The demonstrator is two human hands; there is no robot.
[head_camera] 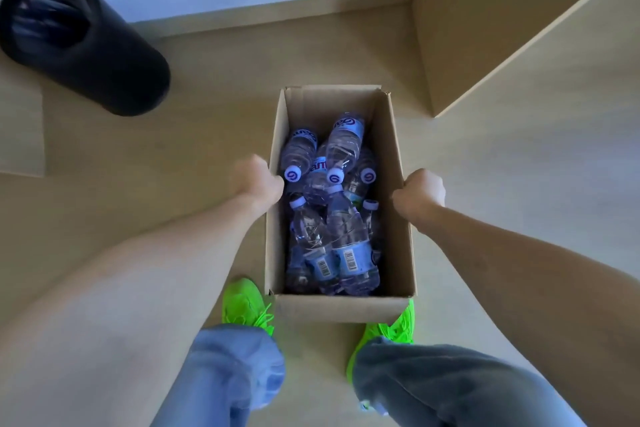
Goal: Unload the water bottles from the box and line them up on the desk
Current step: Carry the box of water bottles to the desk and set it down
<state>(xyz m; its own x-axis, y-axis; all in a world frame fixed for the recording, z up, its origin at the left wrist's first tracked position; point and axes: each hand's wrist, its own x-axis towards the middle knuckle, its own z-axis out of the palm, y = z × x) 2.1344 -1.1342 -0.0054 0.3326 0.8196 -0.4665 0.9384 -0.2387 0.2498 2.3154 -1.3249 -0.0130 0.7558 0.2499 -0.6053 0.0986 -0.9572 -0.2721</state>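
Note:
An open cardboard box (394, 218) sits on the wooden floor between my feet. Inside lie several clear water bottles (346, 239) with blue labels and pale caps, piled loosely in two layers. My left hand (258, 178) grips the box's left wall at the rim, fingers curled over the edge. My right hand (422, 189) grips the right wall the same way. Both forearms reach down from the lower corners of the view.
A black cylindrical bin (83, 42) stands at the upper left on the floor. A wooden desk (519, 28) with its side panel fills the upper right. A white wall and skirting run along the back. My green shoes (247, 302) touch the box's near side.

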